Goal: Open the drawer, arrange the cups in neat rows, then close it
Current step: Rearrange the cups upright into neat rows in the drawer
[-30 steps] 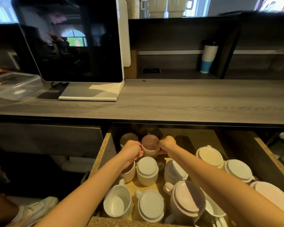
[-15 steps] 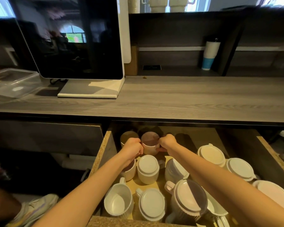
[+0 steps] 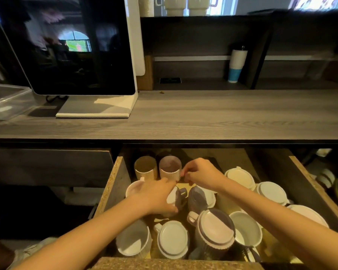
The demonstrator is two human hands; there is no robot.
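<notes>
Open drawer [image 3: 115, 184], cups inside. L hand [image 3: 158, 195] in drawer's back-left qtr, fingers curled round an inverted cup [image 3: 172, 197]. R hand [image 3: 202, 176] nr drawer's back centre, fingertips bunched against upright ribbed cup [image 3: 170, 169]; pinch vs. mere touch: can't tell. Upright tan cup [image 3: 145, 167] in drawer's back-left corner, just beside ribbed cup. Other cups [image 3: 173, 238] along drawer's front & right, mostly inverted.

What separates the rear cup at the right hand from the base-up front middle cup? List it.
The rear cup stands mouth up; the front cup sits base up. The right hand pinches the rear cup's side; nothing touches the front cup. The front cup's handle shows; the rear cup's doesn't. Both are pale.
</notes>
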